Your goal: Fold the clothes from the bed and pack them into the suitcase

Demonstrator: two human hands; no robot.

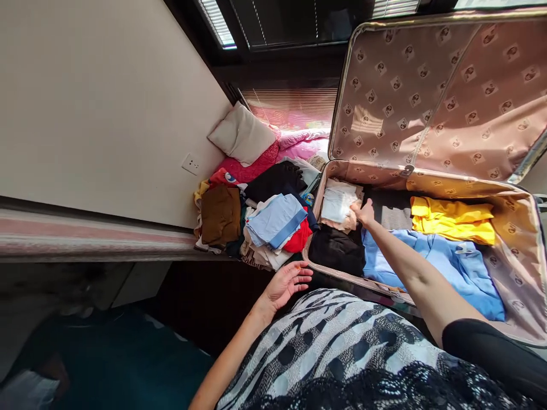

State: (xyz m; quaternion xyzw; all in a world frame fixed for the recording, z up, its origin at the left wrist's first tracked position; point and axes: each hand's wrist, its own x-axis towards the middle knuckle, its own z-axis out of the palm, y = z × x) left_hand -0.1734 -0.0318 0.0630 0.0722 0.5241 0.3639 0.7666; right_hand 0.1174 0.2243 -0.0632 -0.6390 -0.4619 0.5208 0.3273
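An open suitcase (519,267) with a pink patterned lining lies on the bed, its lid (427,91) raised. Inside it are a white folded cloth (337,203), a black garment (335,249), a grey one (391,210), a yellow one (453,219) and a blue one (453,262). My right hand (364,213) reaches into the case with its fingers closed on the white folded cloth's edge. My left hand (287,283) hovers open, palm up, just outside the case's near left corner and holds nothing.
A heap of folded clothes (256,219) sits left of the case: brown, black, light blue, red. Behind it lie a white pillow (241,135) and pink bedding (299,142). A wall with a socket (190,164) runs along the left. Dark floor lies below.
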